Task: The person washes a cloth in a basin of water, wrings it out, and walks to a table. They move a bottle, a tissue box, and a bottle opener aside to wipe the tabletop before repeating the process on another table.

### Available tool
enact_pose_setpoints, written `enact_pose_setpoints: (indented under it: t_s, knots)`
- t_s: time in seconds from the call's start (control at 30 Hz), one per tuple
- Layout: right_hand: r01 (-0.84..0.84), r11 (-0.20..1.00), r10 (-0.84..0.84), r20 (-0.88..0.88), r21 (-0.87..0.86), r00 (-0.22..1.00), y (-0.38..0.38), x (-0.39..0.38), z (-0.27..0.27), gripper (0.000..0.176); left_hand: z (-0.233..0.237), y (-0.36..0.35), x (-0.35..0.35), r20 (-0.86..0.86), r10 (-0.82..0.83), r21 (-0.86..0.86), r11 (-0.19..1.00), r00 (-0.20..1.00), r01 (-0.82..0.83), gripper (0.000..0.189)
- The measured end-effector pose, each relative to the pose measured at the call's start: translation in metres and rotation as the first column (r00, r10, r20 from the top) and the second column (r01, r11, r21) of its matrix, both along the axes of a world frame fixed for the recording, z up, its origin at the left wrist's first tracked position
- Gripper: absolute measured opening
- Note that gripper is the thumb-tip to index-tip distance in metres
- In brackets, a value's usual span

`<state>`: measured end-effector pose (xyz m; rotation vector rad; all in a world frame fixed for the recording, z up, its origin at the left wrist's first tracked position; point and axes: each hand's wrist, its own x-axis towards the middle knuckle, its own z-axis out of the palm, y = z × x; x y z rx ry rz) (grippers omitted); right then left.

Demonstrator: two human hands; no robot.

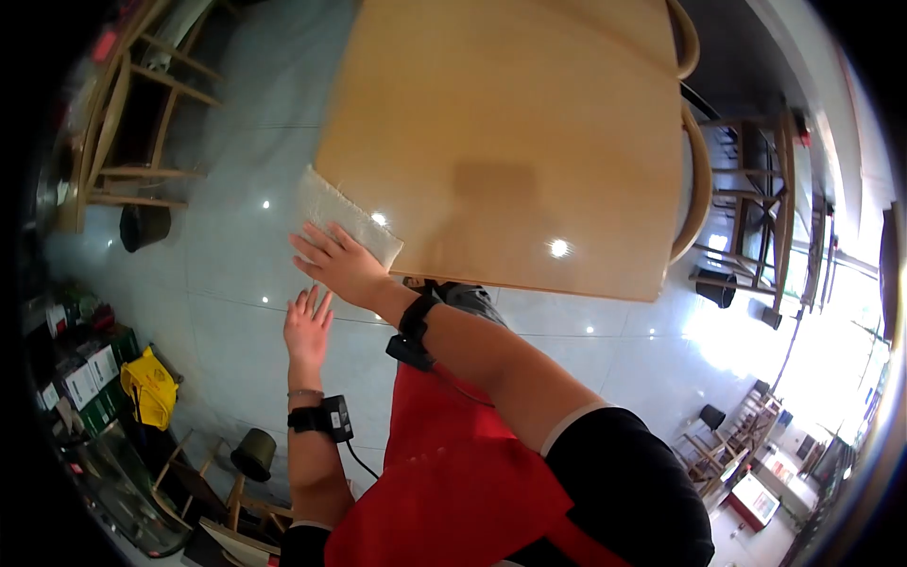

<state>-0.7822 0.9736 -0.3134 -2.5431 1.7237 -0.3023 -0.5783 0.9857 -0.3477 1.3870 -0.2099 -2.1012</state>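
A light-coloured cloth (351, 215) lies over the near left corner of the wooden table (510, 104), partly hanging past its edge. My right hand (342, 266) rests on the lower part of the cloth, palm down with the fingers spread. Below and to the left of it, my left hand (308, 326) is held over the floor beside the table, fingers apart and nothing in them. Both wrists wear black straps with small black devices.
Curved chair backs (697, 184) line the table's right side. At the upper left stand wooden chairs (142, 175) and a dark bin (145, 227). A yellow bag (149, 387) lies near boxes at the lower left, with another bin (254, 455) close by.
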Motion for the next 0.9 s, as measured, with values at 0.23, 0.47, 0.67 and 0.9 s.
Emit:
enact_pose_setpoints:
  t_s: [0.23,0.47,0.67,0.9]
  knots:
    - [0.079,0.976,-0.084,0.015,0.201,0.996,0.135,-0.130,0.004,0.051,0.043,0.050,0.033,0.106,0.146,0.048,0.987,0.983,-0.152,0.059]
    - [0.647,0.716,-0.645,-0.104,0.263,0.757,0.337,-0.291,0.014,0.069,0.069,0.051,0.029,0.159,0.091,0.013,0.995,0.983,-0.094,0.060]
    - [0.959,0.273,-0.961,-0.014,0.072,0.275,0.317,-0.286,-0.005,0.068,0.088,0.055,0.023,0.109,0.335,-0.019,0.942,0.936,-0.335,0.055]
    - [0.882,0.457,-0.880,-0.084,0.117,0.467,0.226,-0.200,-0.029,0.070,0.090,0.077,0.064,0.129,0.528,-0.013,0.847,0.840,-0.531,0.055]
